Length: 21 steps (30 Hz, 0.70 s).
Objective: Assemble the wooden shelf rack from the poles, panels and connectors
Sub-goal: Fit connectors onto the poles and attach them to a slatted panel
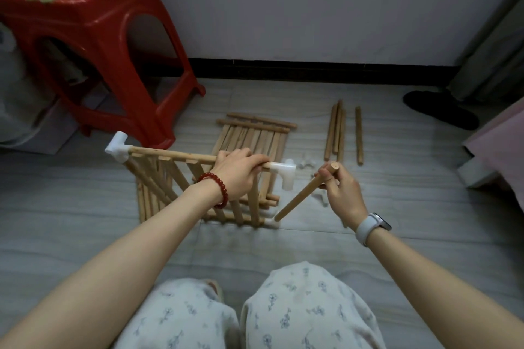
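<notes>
A red stool [93, 45] stands far to the left, out of the way, so I think it has no part in the job. Next comes a slatted panel [181, 178] held up on its edge, with a white connector [119, 147] on the left end of its top rail. It is probably stood up like this so the open holes of its corner pieces can be reached. The left hand [238, 171] has its fingers curled over the top rail, near the right end, and grips it. That likely keeps the panel from tipping over. Just past that hand sits another white connector [285, 174], with one open hole pointing down. Behind the raised panel, a second panel [255, 133] lies flat on the floor [85, 235], waiting its turn. Then comes the right hand [340, 187]. It pinches a loose pole [303, 193] near its top end, between thumb and curled fingers. The pole slants down to the left, and its low end is near a white piece at the panel's bottom corner. I cannot tell if they touch. Farther right, spare poles [340, 130] lie side by side on the floor, close enough to grab.
</notes>
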### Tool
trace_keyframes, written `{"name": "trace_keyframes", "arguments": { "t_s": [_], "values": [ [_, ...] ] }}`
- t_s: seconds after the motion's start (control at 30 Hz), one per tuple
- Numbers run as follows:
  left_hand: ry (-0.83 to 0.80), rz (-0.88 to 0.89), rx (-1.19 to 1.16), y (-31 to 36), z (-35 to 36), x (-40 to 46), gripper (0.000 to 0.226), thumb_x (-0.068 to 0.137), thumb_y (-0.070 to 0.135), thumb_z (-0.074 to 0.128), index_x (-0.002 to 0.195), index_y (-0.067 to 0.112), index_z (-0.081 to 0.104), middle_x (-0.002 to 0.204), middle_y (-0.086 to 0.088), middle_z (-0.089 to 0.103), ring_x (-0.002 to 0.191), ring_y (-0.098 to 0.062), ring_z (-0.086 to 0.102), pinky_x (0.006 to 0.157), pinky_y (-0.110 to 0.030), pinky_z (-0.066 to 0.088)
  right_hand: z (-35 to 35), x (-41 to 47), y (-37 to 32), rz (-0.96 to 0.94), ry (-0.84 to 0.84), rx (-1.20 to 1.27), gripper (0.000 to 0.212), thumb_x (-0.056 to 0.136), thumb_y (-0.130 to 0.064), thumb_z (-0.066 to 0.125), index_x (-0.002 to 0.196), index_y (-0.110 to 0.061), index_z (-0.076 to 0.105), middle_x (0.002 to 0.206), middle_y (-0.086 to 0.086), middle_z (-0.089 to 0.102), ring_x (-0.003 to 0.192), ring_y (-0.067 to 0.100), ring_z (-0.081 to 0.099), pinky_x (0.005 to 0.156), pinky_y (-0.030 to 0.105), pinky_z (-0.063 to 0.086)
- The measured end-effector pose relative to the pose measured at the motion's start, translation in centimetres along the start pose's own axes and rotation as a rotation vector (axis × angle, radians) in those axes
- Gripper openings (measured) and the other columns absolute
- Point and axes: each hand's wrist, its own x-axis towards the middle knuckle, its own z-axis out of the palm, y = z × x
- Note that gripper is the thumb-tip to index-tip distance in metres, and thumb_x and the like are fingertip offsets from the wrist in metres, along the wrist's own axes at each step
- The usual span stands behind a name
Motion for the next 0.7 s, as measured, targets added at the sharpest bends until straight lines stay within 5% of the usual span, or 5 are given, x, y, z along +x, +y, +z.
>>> {"name": "trace_keyframes", "arguments": {
  "t_s": [0.17, 0.43, 0.63, 0.7],
  "values": [
    [-0.005, -0.014, -0.014, -0.1, 0.1, -0.1, 0.033, 0.1, 0.022, 0.032, 0.128, 0.029, 0.048, 0.098, 0.004, 0.046, 0.098, -0.016, 0.044, 0.087, -0.031, 0.023, 0.2, -0.6, 0.3, -0.032, -0.056, -0.08, 0.013, 0.096, -0.024, 0.046, 0.09, -0.018, 0.056, 0.087, 0.017, 0.065, 0.084, 0.037, 0.063, 0.079, 0.056, 0.05],
    [0.025, -0.021, -0.063, -0.7, 0.4, 0.3, 0.028, 0.099, 0.022, 0.035, 0.121, 0.027, 0.052, 0.098, 0.007, 0.048, 0.096, -0.011, 0.043, 0.085, -0.027, 0.02, 0.7, -0.4, -0.6, -0.136, -0.255, -0.168, 0.015, 0.096, -0.014, 0.048, 0.098, -0.005, 0.06, 0.094, 0.007, 0.066, 0.091, 0.026, 0.062, 0.084, 0.046, 0.05],
    [0.032, -0.046, -0.086, -0.6, 0.4, 0.8, 0.027, 0.099, 0.02, 0.035, 0.117, 0.026, 0.054, 0.098, 0.008, 0.049, 0.098, -0.01, 0.043, 0.086, -0.028, 0.019, 1.7, -0.2, -1.0, -0.186, -0.303, -0.195, 0.007, 0.093, -0.004, 0.052, 0.093, -0.002, 0.059, 0.084, -0.019, 0.057, 0.082, -0.016, 0.056, 0.073, 0.007, 0.04],
    [0.027, -0.065, -0.118, -0.4, 0.2, 0.8, 0.027, 0.099, 0.019, 0.035, 0.115, 0.026, 0.056, 0.097, 0.009, 0.051, 0.1, -0.011, 0.045, 0.086, -0.027, 0.018, 1.6, -0.1, -1.1, -0.19, -0.305, -0.203, 0.007, 0.092, -0.005, 0.054, 0.093, -0.001, 0.06, 0.083, -0.02, 0.056, 0.079, -0.013, 0.055, 0.072, 0.002, 0.037]
  ]
}}
